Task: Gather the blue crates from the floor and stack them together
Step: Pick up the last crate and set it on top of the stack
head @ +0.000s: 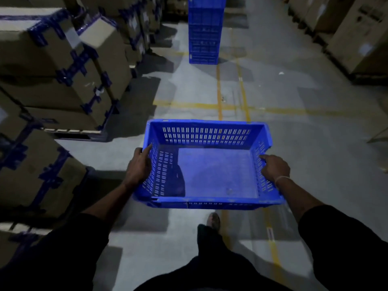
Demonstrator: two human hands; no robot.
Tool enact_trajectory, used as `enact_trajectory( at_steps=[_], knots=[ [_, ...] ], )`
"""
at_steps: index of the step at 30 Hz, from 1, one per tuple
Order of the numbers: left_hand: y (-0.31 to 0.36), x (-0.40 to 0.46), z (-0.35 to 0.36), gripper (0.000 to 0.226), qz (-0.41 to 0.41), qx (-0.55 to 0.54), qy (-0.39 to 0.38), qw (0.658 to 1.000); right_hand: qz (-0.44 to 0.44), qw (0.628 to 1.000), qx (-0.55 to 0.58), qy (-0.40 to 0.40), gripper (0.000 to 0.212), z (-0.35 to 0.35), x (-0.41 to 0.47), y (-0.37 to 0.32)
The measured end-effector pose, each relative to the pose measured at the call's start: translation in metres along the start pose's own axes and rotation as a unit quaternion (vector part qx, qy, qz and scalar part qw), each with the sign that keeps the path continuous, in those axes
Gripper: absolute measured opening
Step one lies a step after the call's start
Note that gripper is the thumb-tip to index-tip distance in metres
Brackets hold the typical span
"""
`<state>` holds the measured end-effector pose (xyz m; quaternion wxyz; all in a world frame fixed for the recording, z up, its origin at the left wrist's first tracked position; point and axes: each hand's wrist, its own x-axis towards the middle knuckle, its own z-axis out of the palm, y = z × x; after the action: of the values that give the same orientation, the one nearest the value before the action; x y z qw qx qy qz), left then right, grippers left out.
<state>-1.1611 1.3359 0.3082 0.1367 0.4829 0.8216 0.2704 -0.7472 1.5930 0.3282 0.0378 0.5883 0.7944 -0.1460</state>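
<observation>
I carry an empty blue crate [210,173] with slotted walls at waist height over the aisle floor. My left hand [139,164] grips its left rim, fingers curled over the wall. On the opposite rim, my right hand [274,168] holds the right wall, with a pale band on the wrist. Straight ahead, far down the aisle, stands a tall stack of blue crates [204,32] on the floor; its top is cut off by the frame's edge.
Strapped cardboard boxes on pallets [63,66] line the left side. More cartons [357,34] stand along the right. Yellow floor lines [219,91] run down the grey concrete aisle. My foot [213,221] shows below the crate.
</observation>
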Motion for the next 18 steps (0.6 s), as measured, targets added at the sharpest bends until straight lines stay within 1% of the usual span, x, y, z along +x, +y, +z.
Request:
enact_trajectory(
  at_steps=[4, 7, 10, 13, 18],
  knots=[
    [0.011, 0.11, 0.01, 0.065, 0.026, 0.018, 0.02, 0.999, -0.008, 1.0, 0.009, -0.009, 0.064, -0.027, 0.11, -0.01],
    [0.024, 0.19, 0.004, 0.065, 0.028, 0.017, 0.019, 0.999, -0.02, 0.999, 0.003, -0.035, 0.067, -0.059, 0.183, -0.021],
    [0.035, 0.262, -0.001, 0.061, 0.035, 0.006, 0.034, 0.999, -0.039, 0.999, -0.005, -0.033, 0.07, -0.086, 0.255, -0.034],
    [0.041, 0.33, -0.002, 0.064, 0.03, -0.007, 0.035, 0.999, -0.043, 0.999, 0.011, -0.031, 0.071, -0.105, 0.325, -0.048],
    [0.033, 0.459, 0.005, 0.059, 0.006, 0.002, 0.043, 0.999, -0.05, 0.998, 0.016, -0.026, 0.072, -0.127, 0.45, -0.082]
  ],
)
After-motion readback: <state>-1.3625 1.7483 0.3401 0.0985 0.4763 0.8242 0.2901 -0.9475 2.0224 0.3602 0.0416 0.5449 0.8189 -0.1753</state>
